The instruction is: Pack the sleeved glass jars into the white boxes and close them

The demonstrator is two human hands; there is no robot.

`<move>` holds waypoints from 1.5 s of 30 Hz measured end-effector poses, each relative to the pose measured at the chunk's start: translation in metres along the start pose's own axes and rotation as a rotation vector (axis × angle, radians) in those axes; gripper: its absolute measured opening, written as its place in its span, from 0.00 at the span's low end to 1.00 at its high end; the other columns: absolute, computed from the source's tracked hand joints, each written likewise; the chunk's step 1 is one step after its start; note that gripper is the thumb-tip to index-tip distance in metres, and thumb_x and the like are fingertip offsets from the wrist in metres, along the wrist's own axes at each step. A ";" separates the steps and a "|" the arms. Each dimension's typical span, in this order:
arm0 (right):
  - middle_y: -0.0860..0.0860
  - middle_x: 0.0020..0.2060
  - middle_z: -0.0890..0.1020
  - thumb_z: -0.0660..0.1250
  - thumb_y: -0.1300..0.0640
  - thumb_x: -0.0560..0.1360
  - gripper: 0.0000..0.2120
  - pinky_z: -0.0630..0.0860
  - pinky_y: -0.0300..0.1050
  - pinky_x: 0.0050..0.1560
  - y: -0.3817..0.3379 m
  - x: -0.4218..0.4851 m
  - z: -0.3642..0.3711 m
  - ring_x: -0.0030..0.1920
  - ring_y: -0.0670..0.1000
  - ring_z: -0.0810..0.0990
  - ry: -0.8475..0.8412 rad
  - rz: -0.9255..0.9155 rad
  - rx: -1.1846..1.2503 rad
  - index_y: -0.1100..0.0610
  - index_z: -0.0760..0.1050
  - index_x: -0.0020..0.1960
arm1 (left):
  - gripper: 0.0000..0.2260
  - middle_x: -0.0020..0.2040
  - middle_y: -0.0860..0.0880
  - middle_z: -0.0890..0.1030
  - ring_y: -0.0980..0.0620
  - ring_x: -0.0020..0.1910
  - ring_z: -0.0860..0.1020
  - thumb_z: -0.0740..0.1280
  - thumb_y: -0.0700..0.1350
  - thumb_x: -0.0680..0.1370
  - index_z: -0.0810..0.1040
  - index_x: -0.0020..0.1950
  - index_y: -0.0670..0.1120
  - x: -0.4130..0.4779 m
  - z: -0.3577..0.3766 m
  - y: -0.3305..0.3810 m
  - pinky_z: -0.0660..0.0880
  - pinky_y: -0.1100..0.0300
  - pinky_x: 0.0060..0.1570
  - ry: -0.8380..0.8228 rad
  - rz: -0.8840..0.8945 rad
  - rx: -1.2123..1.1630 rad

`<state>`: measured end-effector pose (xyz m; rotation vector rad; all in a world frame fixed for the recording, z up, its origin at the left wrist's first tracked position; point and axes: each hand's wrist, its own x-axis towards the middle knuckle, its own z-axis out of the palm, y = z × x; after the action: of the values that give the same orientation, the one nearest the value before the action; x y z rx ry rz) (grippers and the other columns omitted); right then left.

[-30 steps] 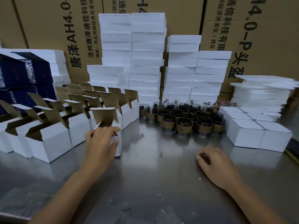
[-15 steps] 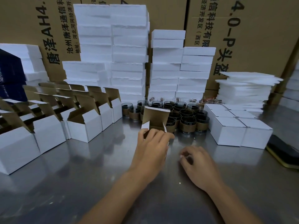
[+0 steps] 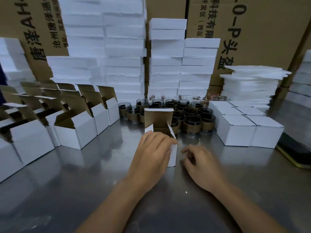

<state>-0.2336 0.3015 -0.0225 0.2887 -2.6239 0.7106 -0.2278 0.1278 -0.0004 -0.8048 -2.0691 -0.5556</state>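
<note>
A: What stands on the steel worktop (image 3: 84,190)?
B: Open white boxes (image 3: 75,137) along its left edge, closed white boxes (image 3: 239,133) near the right edge, and sleeved glass jars (image 3: 192,125) at the back between them.
A: And the hands?
B: The left hand (image 3: 151,155) grips one open box (image 3: 159,118) at the middle, just before the jars. The right hand (image 3: 202,165) rests beside it, fingers loosely curled, holding nothing.

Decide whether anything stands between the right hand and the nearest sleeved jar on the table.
Nothing visible blocks it. Bare table lies between the right hand and the nearest jar. The open box, held by the left hand, stands left of that path, not in it.
</note>
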 end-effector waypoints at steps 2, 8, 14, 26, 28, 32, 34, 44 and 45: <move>0.45 0.43 0.75 0.62 0.56 0.76 0.13 0.74 0.48 0.49 -0.001 0.014 0.000 0.47 0.48 0.74 -0.023 0.028 0.003 0.50 0.71 0.60 | 0.08 0.45 0.48 0.79 0.51 0.49 0.73 0.64 0.37 0.74 0.80 0.50 0.44 -0.001 0.001 -0.002 0.66 0.56 0.57 0.035 -0.012 0.007; 0.51 0.56 0.73 0.61 0.59 0.77 0.31 0.73 0.49 0.47 -0.007 0.059 0.009 0.52 0.51 0.75 -0.028 0.177 -0.012 0.42 0.52 0.74 | 0.08 0.45 0.48 0.80 0.51 0.49 0.73 0.61 0.41 0.75 0.80 0.49 0.43 -0.001 -0.002 -0.010 0.68 0.56 0.51 0.153 -0.085 0.043; 0.53 0.58 0.71 0.61 0.56 0.78 0.26 0.69 0.45 0.44 -0.009 0.083 0.020 0.46 0.49 0.70 -0.065 0.236 -0.026 0.42 0.57 0.72 | 0.06 0.46 0.46 0.78 0.51 0.50 0.71 0.67 0.36 0.74 0.80 0.49 0.41 -0.001 0.000 -0.013 0.69 0.64 0.50 0.161 -0.154 -0.019; 0.50 0.53 0.71 0.72 0.49 0.71 0.18 0.70 0.42 0.44 0.003 0.043 0.010 0.50 0.51 0.72 0.078 0.216 0.165 0.50 0.64 0.51 | 0.08 0.51 0.54 0.71 0.66 0.52 0.70 0.68 0.39 0.75 0.76 0.53 0.47 0.000 -0.001 -0.014 0.65 0.80 0.49 0.235 -0.492 -0.207; 0.50 0.50 0.73 0.73 0.50 0.70 0.18 0.67 0.39 0.39 0.006 0.033 0.006 0.46 0.50 0.72 0.086 0.215 0.199 0.51 0.63 0.48 | 0.08 0.51 0.54 0.72 0.61 0.50 0.71 0.68 0.38 0.75 0.76 0.52 0.47 -0.002 -0.003 -0.013 0.65 0.80 0.48 0.230 -0.497 -0.203; 0.51 0.46 0.74 0.74 0.53 0.69 0.17 0.65 0.39 0.35 0.008 0.016 -0.005 0.44 0.50 0.73 0.090 0.198 0.229 0.52 0.64 0.45 | 0.08 0.49 0.53 0.72 0.58 0.47 0.71 0.68 0.35 0.75 0.77 0.51 0.44 -0.007 -0.012 -0.009 0.67 0.75 0.48 0.248 -0.472 -0.178; 0.51 0.47 0.75 0.74 0.54 0.69 0.17 0.70 0.40 0.38 0.005 0.007 -0.011 0.45 0.50 0.75 0.146 0.216 0.297 0.50 0.65 0.46 | 0.07 0.48 0.52 0.73 0.59 0.45 0.72 0.68 0.34 0.74 0.78 0.51 0.42 -0.009 -0.016 -0.005 0.69 0.75 0.48 0.267 -0.436 -0.167; 0.42 0.52 0.80 0.74 0.58 0.68 0.28 0.74 0.28 0.43 -0.060 -0.014 -0.030 0.48 0.37 0.81 0.210 0.116 0.996 0.40 0.66 0.61 | 0.10 0.41 0.55 0.77 0.59 0.43 0.75 0.64 0.38 0.77 0.72 0.52 0.52 -0.017 -0.016 -0.001 0.73 0.67 0.41 0.048 -0.563 -0.460; 0.46 0.52 0.80 0.73 0.60 0.69 0.26 0.74 0.29 0.43 -0.065 -0.015 -0.026 0.47 0.38 0.81 0.186 0.126 1.030 0.43 0.67 0.60 | 0.10 0.42 0.54 0.77 0.59 0.43 0.75 0.64 0.36 0.77 0.72 0.51 0.52 -0.017 -0.014 -0.003 0.73 0.68 0.42 0.047 -0.579 -0.486</move>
<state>-0.1925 0.2616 0.0197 0.3080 -1.8959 1.9743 -0.2147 0.1109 -0.0062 -0.4265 -2.1439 -1.4187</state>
